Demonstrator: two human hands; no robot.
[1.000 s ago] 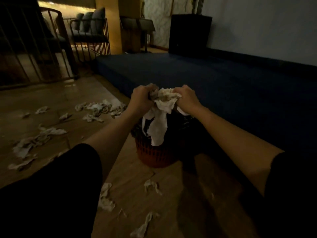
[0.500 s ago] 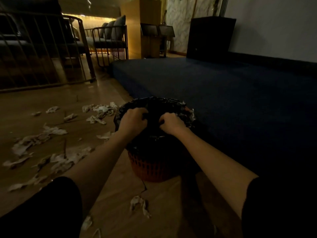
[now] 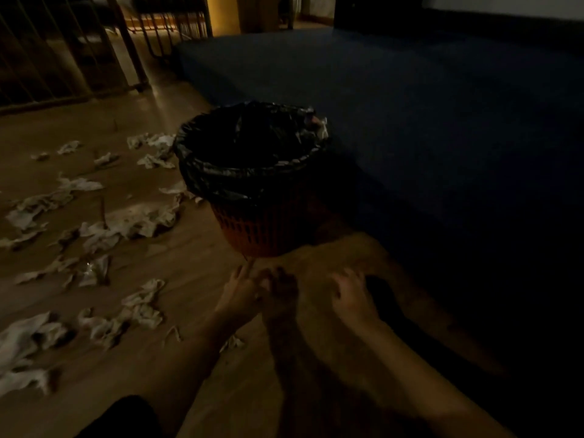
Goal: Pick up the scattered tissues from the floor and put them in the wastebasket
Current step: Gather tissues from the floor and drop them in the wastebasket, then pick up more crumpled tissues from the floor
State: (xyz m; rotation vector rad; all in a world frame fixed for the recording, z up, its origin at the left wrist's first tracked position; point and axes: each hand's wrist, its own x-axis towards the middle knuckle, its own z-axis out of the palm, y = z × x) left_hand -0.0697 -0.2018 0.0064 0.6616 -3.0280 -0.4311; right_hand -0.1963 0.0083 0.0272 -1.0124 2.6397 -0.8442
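Note:
A red mesh wastebasket point(image 3: 264, 237) with a black liner stands on the wooden floor, against the edge of a dark blue platform. A white scrap point(image 3: 321, 128) pokes out at its far rim. Crumpled white tissues point(image 3: 134, 220) lie scattered over the floor to its left, with more tissues point(image 3: 140, 306) nearer me. Both hands are low over the floor just in front of the basket. My left hand point(image 3: 245, 294) has its fingers at a small pale scrap; blur hides whether it grips it. My right hand point(image 3: 352, 295) hangs with its fingers spread and nothing in it.
The dark blue platform point(image 3: 410, 128) fills the right side. A metal railing point(image 3: 66, 55) runs along the back left, with chair legs behind it. A larger pile of tissues point(image 3: 22, 346) lies at the left edge. The light is dim.
Both hands let go of the tissue wad inside the basket, then came out and dropped to the floor in front of it. My view has tipped downward.

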